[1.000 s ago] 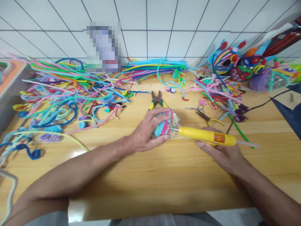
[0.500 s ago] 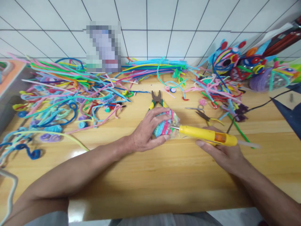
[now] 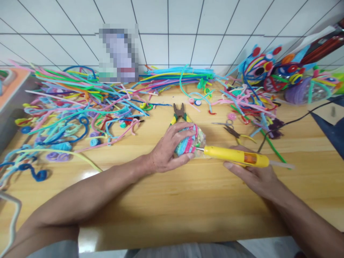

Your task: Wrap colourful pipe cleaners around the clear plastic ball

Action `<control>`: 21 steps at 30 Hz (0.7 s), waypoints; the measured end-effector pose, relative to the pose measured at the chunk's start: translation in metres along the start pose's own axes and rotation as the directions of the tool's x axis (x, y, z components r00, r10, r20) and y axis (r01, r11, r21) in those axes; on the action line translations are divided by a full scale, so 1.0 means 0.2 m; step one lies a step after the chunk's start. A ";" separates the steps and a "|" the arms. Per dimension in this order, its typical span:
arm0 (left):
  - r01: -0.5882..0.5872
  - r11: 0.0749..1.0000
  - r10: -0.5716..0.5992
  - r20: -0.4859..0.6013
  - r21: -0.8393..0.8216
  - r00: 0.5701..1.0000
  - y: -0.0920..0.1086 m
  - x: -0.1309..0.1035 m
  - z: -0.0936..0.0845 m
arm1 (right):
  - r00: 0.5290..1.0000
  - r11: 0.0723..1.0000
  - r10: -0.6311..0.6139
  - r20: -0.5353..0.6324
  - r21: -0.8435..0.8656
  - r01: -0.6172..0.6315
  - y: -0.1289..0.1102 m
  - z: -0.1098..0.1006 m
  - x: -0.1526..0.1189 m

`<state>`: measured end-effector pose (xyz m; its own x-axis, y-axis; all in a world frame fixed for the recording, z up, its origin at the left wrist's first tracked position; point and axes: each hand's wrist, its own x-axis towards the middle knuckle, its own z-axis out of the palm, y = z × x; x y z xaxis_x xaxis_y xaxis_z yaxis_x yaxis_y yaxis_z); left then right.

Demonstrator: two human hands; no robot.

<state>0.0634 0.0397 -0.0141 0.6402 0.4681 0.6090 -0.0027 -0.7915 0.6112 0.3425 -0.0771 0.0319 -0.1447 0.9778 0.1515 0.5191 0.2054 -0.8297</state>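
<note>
My left hand [image 3: 172, 148] is wrapped round a rounded clear piece [image 3: 199, 138] banded with blue and pink pipe cleaners, near the middle of the table. In my right hand [image 3: 254, 175] is a yellow glue gun [image 3: 228, 155], lying level with a glue stick out of its rear end. Its metal tip meets the lower right part of the banded piece, at the edge of the pink strips. Whether the tip touches or hovers just over it is too small to tell.
Pliers [image 3: 179, 111] lie just beyond my left hand. Black-jawed pliers [image 3: 233, 132] and scissors [image 3: 228, 124] are beyond the glue gun. Pipe cleaners [image 3: 80, 93] heap at left and back. Decorated figures [image 3: 258, 70] stand back right; a black cable [image 3: 295, 120] crosses the right side.
The glue gun's tip has shifted slightly down and left along the banded piece, and its body tilts a little differently. My left hand has stayed put.
</note>
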 end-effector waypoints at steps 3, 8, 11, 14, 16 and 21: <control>-0.006 1.000 0.006 -0.007 0.004 1.000 0.00 0.00 0.00 | 0.998 0.999 0.039 -0.048 0.034 -0.037 0.00 0.01 0.01; -0.015 1.000 0.015 -0.003 0.016 1.000 0.01 0.00 0.00 | 0.992 0.998 0.049 -0.118 0.053 -0.043 0.02 0.01 0.01; -0.007 1.000 0.006 0.010 0.027 1.000 0.01 0.00 -0.01 | 0.973 0.985 0.145 -0.179 0.122 -0.124 0.01 0.00 0.01; 0.009 0.999 -0.010 0.012 0.043 1.000 0.01 -0.01 -0.01 | 0.936 0.976 0.189 -0.297 0.164 -0.145 0.01 -0.09 0.03; 0.017 0.998 -0.017 0.010 0.052 1.000 0.00 -0.01 -0.01 | 0.893 0.983 0.168 -0.417 0.133 -0.123 0.05 -0.22 0.05; 0.006 0.998 -0.006 -0.003 0.058 1.000 0.00 -0.01 0.00 | 0.568 0.954 0.208 -0.796 0.038 -0.296 0.23 -0.64 0.11</control>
<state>0.0617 0.0384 -0.0158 0.6379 0.4737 0.6072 0.0455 -0.8102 0.5843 0.4721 -0.0402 0.0656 0.6966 0.6311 0.3412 0.5058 -0.0947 -0.8574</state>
